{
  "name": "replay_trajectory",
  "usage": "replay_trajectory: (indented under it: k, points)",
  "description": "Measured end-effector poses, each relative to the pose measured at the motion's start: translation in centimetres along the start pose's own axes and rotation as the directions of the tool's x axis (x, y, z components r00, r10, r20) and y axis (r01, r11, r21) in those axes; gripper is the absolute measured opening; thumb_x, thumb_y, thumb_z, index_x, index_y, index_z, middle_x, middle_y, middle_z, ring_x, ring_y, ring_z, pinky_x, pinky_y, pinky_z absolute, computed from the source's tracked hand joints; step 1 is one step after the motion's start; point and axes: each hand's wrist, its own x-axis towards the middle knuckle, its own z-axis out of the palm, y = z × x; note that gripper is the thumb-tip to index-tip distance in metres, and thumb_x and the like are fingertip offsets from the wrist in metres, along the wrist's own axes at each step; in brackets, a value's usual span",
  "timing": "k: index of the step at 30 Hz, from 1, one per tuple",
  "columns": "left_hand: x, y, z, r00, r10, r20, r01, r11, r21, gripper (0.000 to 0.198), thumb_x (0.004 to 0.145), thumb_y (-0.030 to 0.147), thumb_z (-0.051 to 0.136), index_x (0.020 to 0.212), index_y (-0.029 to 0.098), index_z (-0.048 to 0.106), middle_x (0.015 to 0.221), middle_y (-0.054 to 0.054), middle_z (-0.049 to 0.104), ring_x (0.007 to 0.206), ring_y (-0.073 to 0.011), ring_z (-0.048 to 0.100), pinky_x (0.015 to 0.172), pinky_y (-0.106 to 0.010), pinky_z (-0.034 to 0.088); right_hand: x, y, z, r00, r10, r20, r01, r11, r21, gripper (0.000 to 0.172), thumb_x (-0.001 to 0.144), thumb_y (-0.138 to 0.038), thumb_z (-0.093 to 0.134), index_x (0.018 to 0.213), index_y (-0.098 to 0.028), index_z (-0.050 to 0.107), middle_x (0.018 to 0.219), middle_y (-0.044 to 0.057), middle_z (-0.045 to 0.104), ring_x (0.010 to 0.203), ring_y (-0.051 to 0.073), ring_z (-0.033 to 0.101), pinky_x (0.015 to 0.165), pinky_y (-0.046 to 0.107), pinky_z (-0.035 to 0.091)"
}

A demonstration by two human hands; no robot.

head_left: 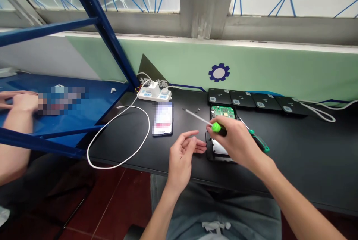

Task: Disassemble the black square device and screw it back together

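Observation:
My right hand (236, 139) is shut on a green-and-black screwdriver (217, 128), its thin shaft pointing up and left, away from the opened phone. That phone has a green circuit board (223, 113) showing at its far end, inside a black frame (212, 154) partly hidden by my right hand. My left hand (184, 154) holds nothing, its fingers apart, close to the frame's left edge. A second green-handled screwdriver (258, 140) lies right of the frame. Several tiny screws (197, 110) sit on the black table (282, 139) beyond my hands.
Several black phone backs (265, 102) stand in a row along the wall. A smartphone with a blurred screen (163, 120) lies near a power strip (153, 93), with a white cable (120, 137) looping beside it. A co-worker's hand (24, 102) rests on a blue shelf (106, 98) at left.

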Motion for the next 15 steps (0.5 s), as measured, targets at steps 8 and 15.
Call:
replay_trajectory:
  k: [8,15]
  points:
    - [0.4,-0.7,-0.7,1.000,-0.012,0.010,0.013,0.997,-0.079,0.047,0.110,0.058,0.074,0.084,0.019,0.070,0.088,-0.009,0.083,0.077,-0.0194,0.077,0.074,-0.029,0.061,9.4,1.5,0.5,0.967,0.147,0.208,-0.069,0.937,-0.341,0.046,0.112,-0.048,0.077,0.148,-0.020,0.072,0.149,0.013,0.073,0.127,0.027,0.075,0.108,0.051,0.067]
    - [0.3,-0.9,-0.8,1.000,0.005,0.023,-0.004,1.000,-0.019,0.039,0.112,0.052,0.073,0.092,0.018,0.074,0.089,-0.008,0.083,0.079,-0.0194,0.077,0.075,-0.030,0.060,10.6,2.4,2.2,0.962,0.119,0.245,0.013,0.879,-0.477,0.048,0.111,-0.047,0.077,0.149,-0.020,0.071,0.150,0.013,0.072,0.129,0.028,0.075,0.109,0.052,0.067]
